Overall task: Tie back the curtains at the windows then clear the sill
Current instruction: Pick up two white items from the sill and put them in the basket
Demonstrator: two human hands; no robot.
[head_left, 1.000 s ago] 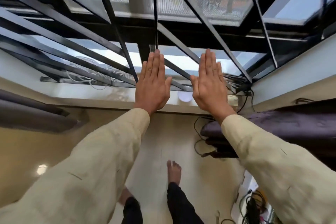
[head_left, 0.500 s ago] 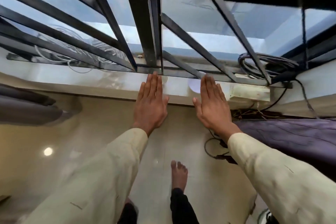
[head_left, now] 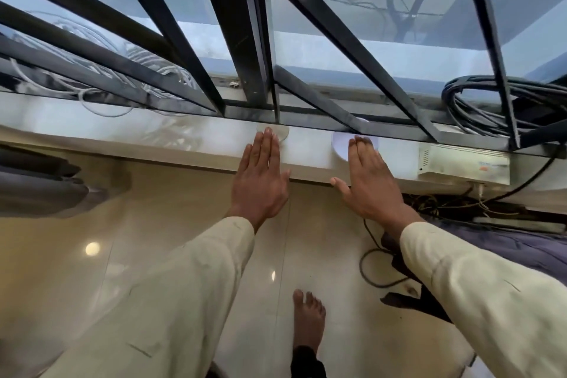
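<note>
A pale window sill (head_left: 153, 135) runs across the view below black window bars. My left hand (head_left: 260, 178) is stretched flat over the sill's front edge, its fingertips at a clear round disc (head_left: 283, 132). My right hand (head_left: 368, 181) is flat too, fingers straight, its tips over a white round disc (head_left: 339, 144). A dark grey curtain (head_left: 33, 184) hangs bunched at the far left. A purple curtain (head_left: 527, 252) lies bunched at the right, under the sill.
A white electrical box (head_left: 463, 163) sits on the sill at the right, with cables below it. Black coiled cable (head_left: 503, 107) lies behind the bars at right, white coiled cable (head_left: 129, 70) at left. Glossy tiled floor (head_left: 122, 255) and my bare foot (head_left: 308, 316) are below.
Both hands have come down from the window bars to the sill, fingers still straight. The view has tilted down and closer to the sill.
</note>
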